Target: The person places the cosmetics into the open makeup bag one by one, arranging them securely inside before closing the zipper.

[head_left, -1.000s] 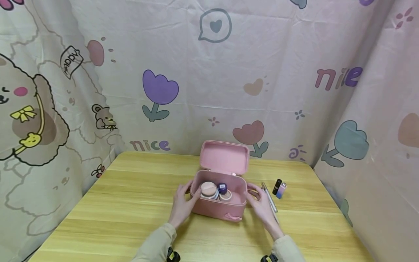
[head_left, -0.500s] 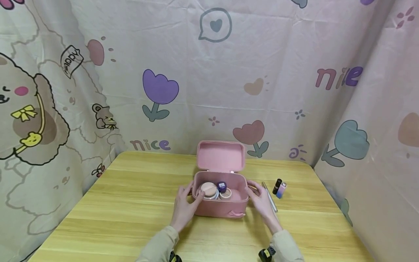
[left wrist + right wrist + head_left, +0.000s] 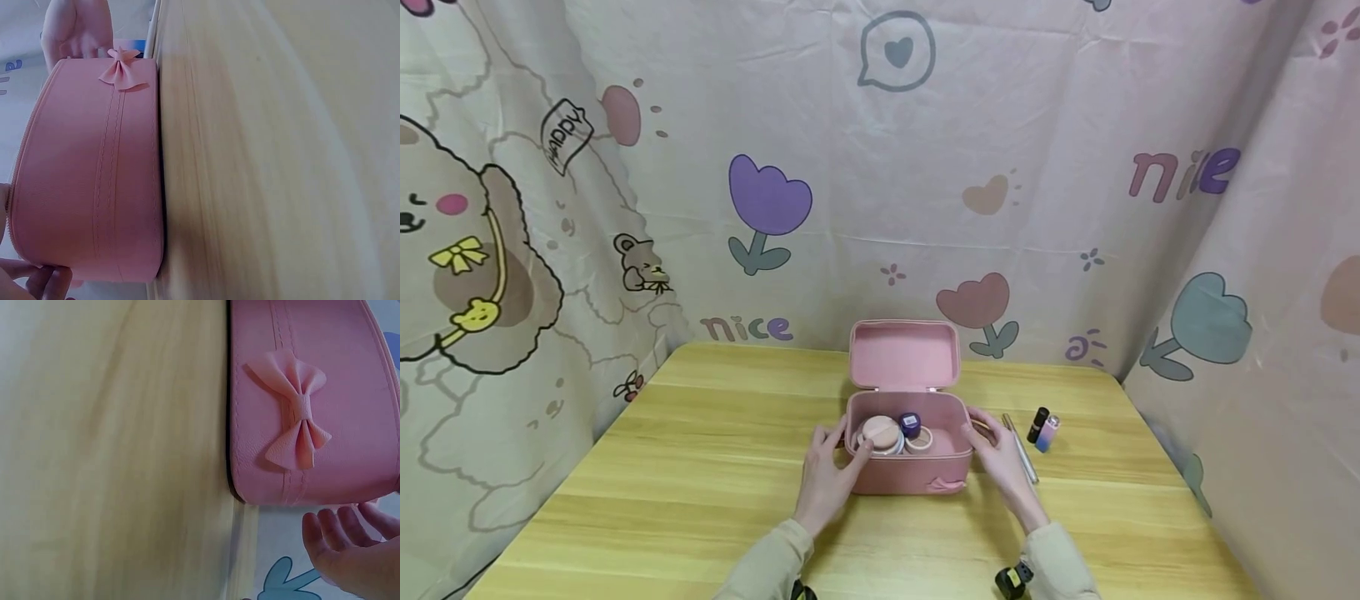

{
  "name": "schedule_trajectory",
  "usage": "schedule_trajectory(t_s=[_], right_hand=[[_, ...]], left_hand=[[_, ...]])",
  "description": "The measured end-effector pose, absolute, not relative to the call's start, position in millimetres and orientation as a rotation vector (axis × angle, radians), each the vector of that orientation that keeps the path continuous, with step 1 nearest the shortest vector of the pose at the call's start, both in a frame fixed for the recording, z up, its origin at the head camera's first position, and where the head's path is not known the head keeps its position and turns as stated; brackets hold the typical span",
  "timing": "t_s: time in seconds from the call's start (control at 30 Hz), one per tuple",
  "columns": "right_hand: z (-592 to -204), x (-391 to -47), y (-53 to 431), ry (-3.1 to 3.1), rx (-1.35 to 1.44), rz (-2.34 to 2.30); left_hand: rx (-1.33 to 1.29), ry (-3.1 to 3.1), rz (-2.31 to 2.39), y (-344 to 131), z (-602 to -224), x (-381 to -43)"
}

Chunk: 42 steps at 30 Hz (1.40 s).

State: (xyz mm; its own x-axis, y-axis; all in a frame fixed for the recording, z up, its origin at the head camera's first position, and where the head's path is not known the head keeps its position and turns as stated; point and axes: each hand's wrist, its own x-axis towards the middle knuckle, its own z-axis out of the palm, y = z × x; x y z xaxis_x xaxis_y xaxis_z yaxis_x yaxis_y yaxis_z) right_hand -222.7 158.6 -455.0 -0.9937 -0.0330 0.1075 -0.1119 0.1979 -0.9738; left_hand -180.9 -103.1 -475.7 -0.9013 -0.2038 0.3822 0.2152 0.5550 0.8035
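A pink makeup case (image 3: pixel 895 477) stands on the table, its lid (image 3: pixel 904 355) raised at the back and a bow (image 3: pixel 302 406) on its front. My left hand (image 3: pixel 825 483) grips the left end, thumb at the front rim and fingers along the side. At the opposite end, my right hand (image 3: pixel 1003 462) holds the side with its thumb by the rim; curved fingers show under that end in the right wrist view. Inside, to the left, lie a round powder container with a pale puff (image 3: pixel 880 431), a dark purple-capped jar (image 3: pixel 910 425) and a small round pot (image 3: pixel 920 440).
Right of the case lie a slim silver pen-like stick (image 3: pixel 1021 452), a black tube (image 3: pixel 1037 425) and a pink-to-blue tube (image 3: pixel 1048 434). A printed cloth (image 3: pixel 850 208) hangs behind the wooden table (image 3: pixel 700 467) and along both sides.
Both hands have turned the case so its front faces me squarely. It has shifted slightly right and back, the hands staying at its two ends.
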Motion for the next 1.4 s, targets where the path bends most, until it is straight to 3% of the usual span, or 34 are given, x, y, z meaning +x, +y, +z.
schedule_trajectory(t_s=[0.43, 0.9, 1.4], right_hand=[[-460.1, -209.7, 162.4, -2.451, 0.403, 1.78], [-462.9, -210.4, 161.4, -2.459, 0.385, 1.82], [-462.8, -210.7, 159.7, -2.439, 0.372, 1.877]], left_hand=[[-0.038, -2.354, -1.374, -113.8, -468.3, -189.2], [-0.052, -2.361, -1.838, -139.2, -442.3, -252.8], [-0.109, -2.379, -1.803, -134.6, -432.9, -288.6]])
